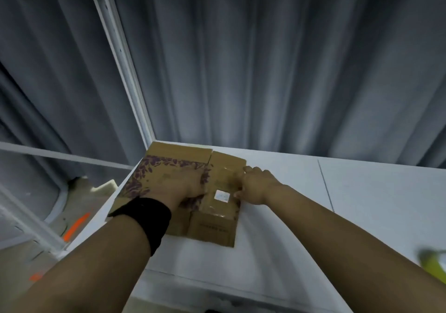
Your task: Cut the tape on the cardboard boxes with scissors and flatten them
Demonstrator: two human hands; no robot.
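A small brown cardboard box (pixel 220 212) with clear tape and a white label on top stands at the far left of the white table (pixel 289 228). To its left lies flat cardboard with a purple leaf print (pixel 159 167). My left hand (pixel 187 187), with a black wristband, rests on the printed cardboard and presses against the small box's left side. My right hand (pixel 255 184) holds the box's right side, fingers on its top edge and thumb lower down. No scissors are in view. The picture is motion-blurred.
A blurred yellow-green object (pixel 433 262) lies at the table's right edge. Grey curtains hang close behind the table. A white frame post (pixel 120 54) rises at the table's back left corner. Left of the table the floor shows orange marks (pixel 77 225).
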